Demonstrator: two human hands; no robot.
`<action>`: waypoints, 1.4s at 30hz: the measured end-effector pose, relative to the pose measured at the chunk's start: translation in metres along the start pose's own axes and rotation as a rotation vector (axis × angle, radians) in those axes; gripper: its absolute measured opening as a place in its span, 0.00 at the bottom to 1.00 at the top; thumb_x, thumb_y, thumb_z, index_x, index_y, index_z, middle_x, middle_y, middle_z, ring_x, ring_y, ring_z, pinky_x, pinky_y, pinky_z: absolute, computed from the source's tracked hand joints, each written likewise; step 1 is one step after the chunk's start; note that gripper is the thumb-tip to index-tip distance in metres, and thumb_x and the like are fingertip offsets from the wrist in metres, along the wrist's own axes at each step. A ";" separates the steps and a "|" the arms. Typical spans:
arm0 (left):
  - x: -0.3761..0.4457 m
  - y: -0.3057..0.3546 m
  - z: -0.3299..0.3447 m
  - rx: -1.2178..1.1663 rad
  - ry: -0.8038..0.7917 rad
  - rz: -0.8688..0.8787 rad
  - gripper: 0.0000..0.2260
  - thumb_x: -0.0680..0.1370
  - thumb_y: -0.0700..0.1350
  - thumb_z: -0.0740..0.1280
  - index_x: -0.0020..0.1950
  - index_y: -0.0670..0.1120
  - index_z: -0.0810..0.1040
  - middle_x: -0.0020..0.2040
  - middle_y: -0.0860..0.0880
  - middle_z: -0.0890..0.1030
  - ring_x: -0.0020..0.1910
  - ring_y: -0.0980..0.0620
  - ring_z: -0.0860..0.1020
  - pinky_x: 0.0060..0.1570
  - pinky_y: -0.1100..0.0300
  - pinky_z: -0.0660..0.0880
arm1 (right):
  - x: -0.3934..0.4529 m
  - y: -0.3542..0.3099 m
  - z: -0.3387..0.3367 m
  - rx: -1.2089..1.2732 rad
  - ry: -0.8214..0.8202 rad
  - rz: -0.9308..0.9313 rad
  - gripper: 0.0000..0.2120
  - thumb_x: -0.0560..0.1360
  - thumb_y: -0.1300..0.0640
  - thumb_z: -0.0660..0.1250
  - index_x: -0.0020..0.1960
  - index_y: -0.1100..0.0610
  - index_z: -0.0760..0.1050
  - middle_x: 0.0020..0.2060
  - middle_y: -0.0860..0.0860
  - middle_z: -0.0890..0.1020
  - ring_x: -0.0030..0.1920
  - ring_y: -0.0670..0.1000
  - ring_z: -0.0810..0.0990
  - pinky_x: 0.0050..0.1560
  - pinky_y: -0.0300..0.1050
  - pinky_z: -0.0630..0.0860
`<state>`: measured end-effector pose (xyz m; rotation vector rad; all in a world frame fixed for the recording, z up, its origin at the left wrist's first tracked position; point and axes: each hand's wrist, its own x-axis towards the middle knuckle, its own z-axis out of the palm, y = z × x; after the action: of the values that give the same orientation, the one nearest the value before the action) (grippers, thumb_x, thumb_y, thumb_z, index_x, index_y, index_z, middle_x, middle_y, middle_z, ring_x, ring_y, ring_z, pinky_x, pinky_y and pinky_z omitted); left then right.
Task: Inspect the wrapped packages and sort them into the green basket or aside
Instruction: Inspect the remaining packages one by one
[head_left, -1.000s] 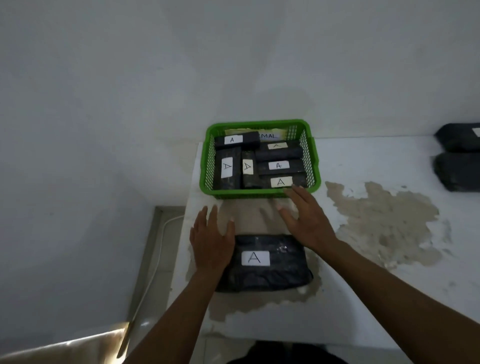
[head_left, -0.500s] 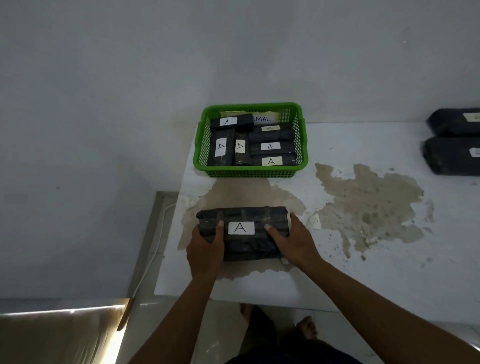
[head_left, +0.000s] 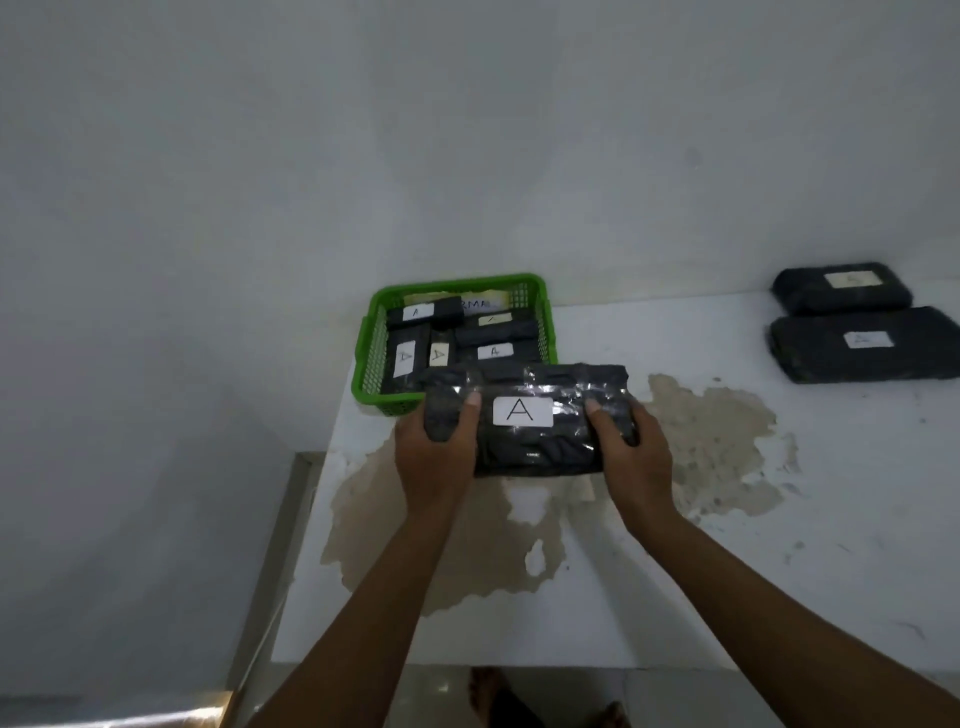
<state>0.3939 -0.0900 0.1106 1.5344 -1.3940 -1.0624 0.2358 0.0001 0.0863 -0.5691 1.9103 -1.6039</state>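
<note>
Lifted since half a second earlier: the black wrapped package (head_left: 530, 415), which had lain flat on the white table (head_left: 727, 571) under both hands, was now held up above the tabletop, its far edge overlapping the near rim of the green basket (head_left: 370, 353) in the head view. Left hand (head_left: 434, 457) gripped the package's left end, thumb on top beside the white label (head_left: 522, 411), fingers curled under and out of sight. Right hand (head_left: 631, 457) gripped the right end likewise, thumb pressed on the shiny wrap just right of the label. Label read "A", facing the camera, upright. Clear tape or film over the black wrap caught the light along the upper half. Basket sat at the table's far left corner against the wall, holding several smaller black packages (head_left: 457, 338), each with a white label, some marked "A"; a paper slip (head_left: 478, 304) with partial lettering stood at its back wall, not readable in full. Two more black packages (head_left: 857, 322) lay on the table at far right, one behind the other, touching or nearly so, well apart from the basket; their labels too blurred to read. Large tan patch of worn surface (head_left: 711, 447) spread across the tabletop below and right of the held package. Floor visible past the near table edge.
</note>
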 end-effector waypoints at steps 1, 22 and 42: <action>0.002 0.013 0.006 -0.062 -0.021 0.020 0.16 0.74 0.57 0.73 0.59 0.54 0.77 0.57 0.53 0.77 0.57 0.53 0.75 0.60 0.58 0.72 | 0.007 -0.012 -0.007 0.054 0.004 -0.027 0.21 0.72 0.38 0.69 0.62 0.44 0.79 0.56 0.49 0.82 0.56 0.48 0.81 0.60 0.52 0.79; 0.014 0.253 0.026 -0.527 -0.338 0.493 0.17 0.79 0.50 0.68 0.68 0.51 0.77 0.60 0.54 0.83 0.58 0.58 0.81 0.58 0.64 0.78 | 0.058 -0.245 -0.100 0.363 -0.003 -0.649 0.20 0.80 0.58 0.66 0.72 0.55 0.72 0.61 0.53 0.81 0.60 0.50 0.81 0.54 0.39 0.80; 0.033 0.295 -0.006 -0.582 -0.310 0.600 0.17 0.78 0.50 0.69 0.66 0.50 0.78 0.58 0.54 0.84 0.56 0.59 0.82 0.51 0.68 0.78 | 0.053 -0.292 -0.077 0.360 0.043 -0.724 0.25 0.76 0.49 0.69 0.71 0.54 0.73 0.61 0.50 0.82 0.62 0.48 0.81 0.64 0.51 0.78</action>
<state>0.3025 -0.1474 0.3871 0.4998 -1.4407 -1.1970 0.1333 -0.0330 0.3734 -1.1543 1.4497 -2.3480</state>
